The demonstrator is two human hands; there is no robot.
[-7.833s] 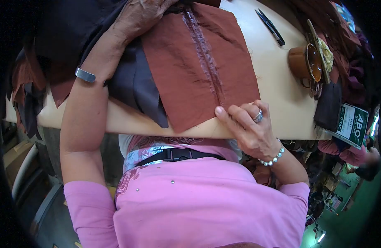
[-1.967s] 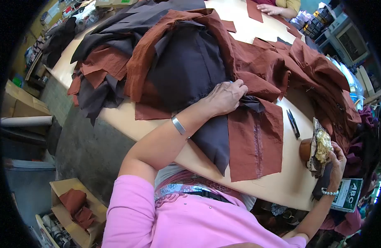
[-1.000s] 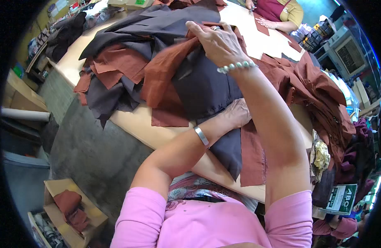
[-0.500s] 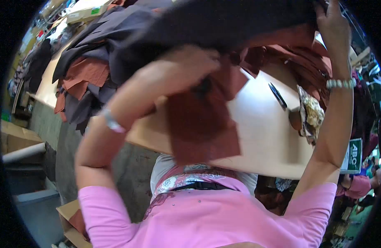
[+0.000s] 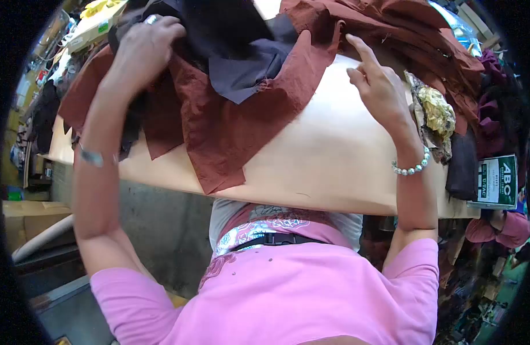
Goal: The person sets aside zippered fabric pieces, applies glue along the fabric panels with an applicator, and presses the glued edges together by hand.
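Observation:
At the upper left, my left hand (image 5: 143, 53) is closed on dark cloth (image 5: 216, 29), its outline slightly blurred. That cloth is bunched with reddish-brown cloth (image 5: 219, 129), whose lower corners hang down near the table's front edge. A greyish flap (image 5: 236, 72) with a frayed tip lies folded over the brown. My right hand (image 5: 377, 83) is right of the cloth and above the table, index finger stretched out and thumb apart, with nothing in it. Its fingertips are near the brown cloth but apart from it.
Beside my right wrist, a crumpled yellowish lump (image 5: 436, 110) rests on a ragged flat piece. More brown cloth (image 5: 414, 34) is heaped at the upper right. A green and white ABC box (image 5: 497, 181) is at the right table edge (image 5: 334, 204). A carton (image 5: 95, 26) stands upper left.
My left hand has moved up and left with the dark cloth. My right hand has let go of the raised cloth and come down and left. The spread cloth has shifted left and bunched up.

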